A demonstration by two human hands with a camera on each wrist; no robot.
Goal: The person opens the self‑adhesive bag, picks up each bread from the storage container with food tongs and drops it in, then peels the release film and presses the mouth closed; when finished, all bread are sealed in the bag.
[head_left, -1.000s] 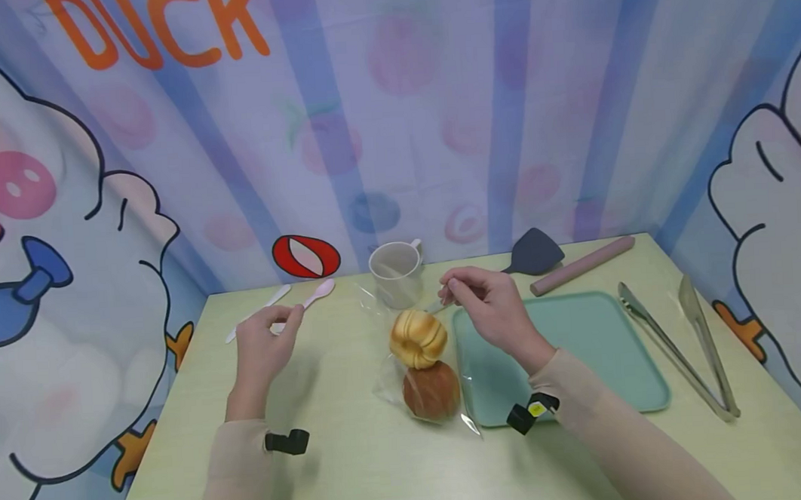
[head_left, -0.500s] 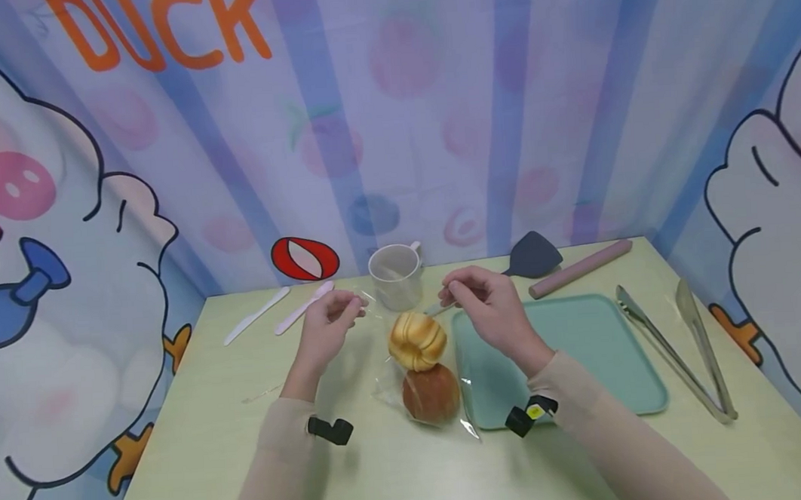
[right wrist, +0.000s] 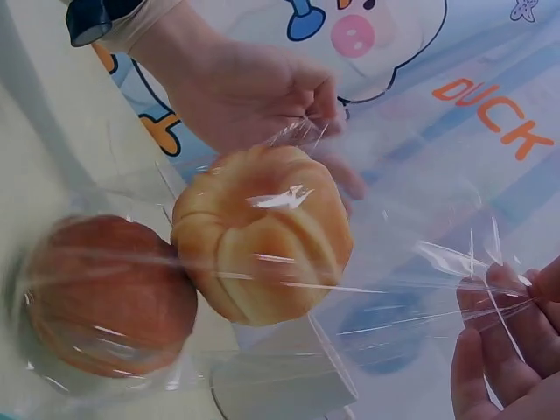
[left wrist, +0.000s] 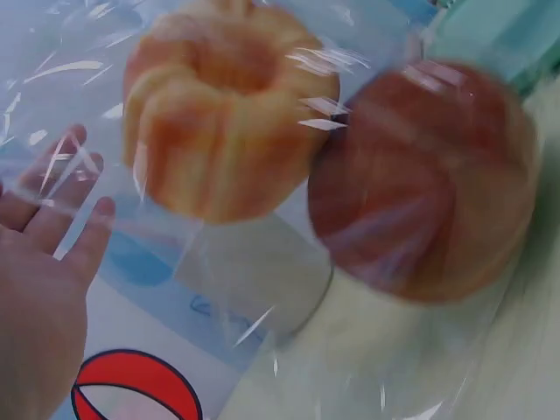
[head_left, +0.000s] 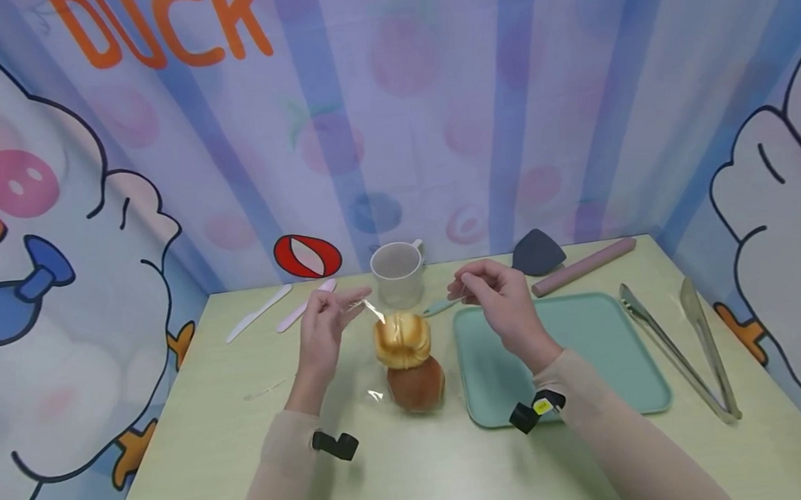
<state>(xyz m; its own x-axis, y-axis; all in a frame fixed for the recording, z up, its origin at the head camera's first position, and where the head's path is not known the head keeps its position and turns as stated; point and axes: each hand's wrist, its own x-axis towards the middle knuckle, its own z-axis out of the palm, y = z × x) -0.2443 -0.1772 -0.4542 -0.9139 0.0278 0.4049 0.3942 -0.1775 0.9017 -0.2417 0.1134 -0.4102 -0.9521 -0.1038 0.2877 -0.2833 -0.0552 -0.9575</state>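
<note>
A clear plastic bag (head_left: 374, 310) hangs between my two hands, holding a golden ridged bun (head_left: 402, 340) above a round brown bun (head_left: 417, 385). My left hand (head_left: 321, 330) pinches the bag's left edge between thumb and index finger; the other fingers stretch out. On the other side, my right hand (head_left: 505, 309) pinches the upper right of the bag, thumb against curled fingers. The right wrist view shows the film drawn tight from the golden bun (right wrist: 262, 236) to the right fingertips. Behind the bag stands a pale mug (head_left: 397, 273).
A green tray (head_left: 563, 362) lies under the right forearm, with metal tongs (head_left: 685, 371) beside it. At the back are a dark spatula (head_left: 538, 253), a pink rod (head_left: 583, 267) and a small green utensil (head_left: 440, 307). A white knife (head_left: 259, 313) and pink utensil (head_left: 295, 316) lie left.
My left hand has come rightward from over the left utensils and taken hold of the bag's edge. The bag and buns have shifted slightly left; the right hand has barely moved.
</note>
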